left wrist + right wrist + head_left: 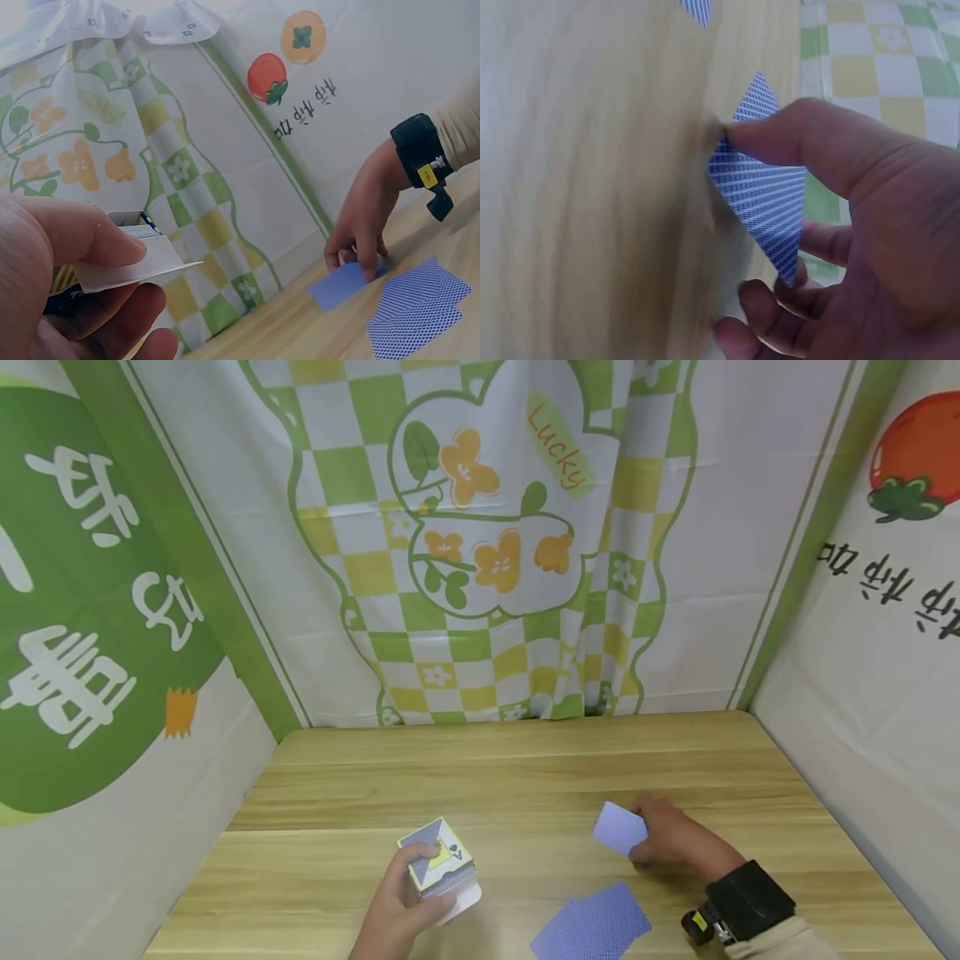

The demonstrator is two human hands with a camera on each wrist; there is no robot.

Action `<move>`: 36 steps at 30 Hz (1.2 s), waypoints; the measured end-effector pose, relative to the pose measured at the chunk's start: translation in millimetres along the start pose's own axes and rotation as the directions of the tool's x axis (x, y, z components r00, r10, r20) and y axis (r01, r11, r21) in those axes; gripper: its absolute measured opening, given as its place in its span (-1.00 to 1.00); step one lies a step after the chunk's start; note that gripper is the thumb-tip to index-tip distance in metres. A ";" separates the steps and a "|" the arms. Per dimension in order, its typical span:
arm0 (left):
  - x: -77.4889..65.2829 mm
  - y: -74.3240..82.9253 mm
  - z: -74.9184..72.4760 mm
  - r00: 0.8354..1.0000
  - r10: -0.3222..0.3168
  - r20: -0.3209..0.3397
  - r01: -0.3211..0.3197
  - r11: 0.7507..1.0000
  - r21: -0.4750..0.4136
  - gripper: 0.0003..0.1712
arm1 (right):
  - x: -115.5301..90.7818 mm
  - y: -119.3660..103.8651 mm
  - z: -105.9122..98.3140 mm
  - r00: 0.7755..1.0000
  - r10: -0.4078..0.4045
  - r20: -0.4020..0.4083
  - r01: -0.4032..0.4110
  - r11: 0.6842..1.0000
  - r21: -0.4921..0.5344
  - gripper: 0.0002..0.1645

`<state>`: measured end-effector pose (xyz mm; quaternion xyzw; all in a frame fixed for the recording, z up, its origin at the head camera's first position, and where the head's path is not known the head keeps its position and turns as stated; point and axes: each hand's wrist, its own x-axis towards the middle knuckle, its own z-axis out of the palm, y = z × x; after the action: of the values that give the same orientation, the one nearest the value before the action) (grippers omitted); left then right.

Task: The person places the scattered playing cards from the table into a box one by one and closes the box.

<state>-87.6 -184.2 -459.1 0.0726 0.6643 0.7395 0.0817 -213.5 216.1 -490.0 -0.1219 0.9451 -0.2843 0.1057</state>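
In the head view my left hand (405, 893) grips a card box (442, 860) with a blue and yellow pattern and an ace design. Its white flap (135, 262) stands out under the thumb in the left wrist view, and the edges of cards show inside. My right hand (667, 835) pinches a blue-backed playing card (757, 199) between thumb and fingers, close over the table at the right. Nearer the front edge, several blue-backed playing cards (592, 922) lie overlapping, face down, between the two hands.
The wooden table (337, 793) runs back to a checked curtain (480, 677). Printed cloth walls (862, 693) stand along both sides. A black wrist strap with a small camera (750, 902) sits on the right wrist.
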 end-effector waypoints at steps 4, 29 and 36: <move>0.0 -1.4 0.5 1.000 -0.002 -0.011 0.002 1.000 -0.001 -0.38 | 3.1 -13.0 14.3 0.999 -0.006 -0.036 0.004 0.999 -0.042 -0.29; -2.8 -0.3 5.2 0.996 -0.033 -0.079 0.037 0.998 0.048 -0.31 | -51.2 -122.5 52.3 0.909 -0.339 0.243 0.005 0.591 0.807 -0.57; 0.0 2.0 4.9 0.998 0.001 -0.060 -0.001 1.000 -0.004 -0.32 | -67.2 -148.7 55.7 0.843 -0.412 0.346 -0.152 0.435 0.887 -0.53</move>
<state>-86.6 -179.6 -456.6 0.0507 0.6650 0.7426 0.0616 -109.5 86.9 -442.9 -0.1954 0.5718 -0.7005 0.3796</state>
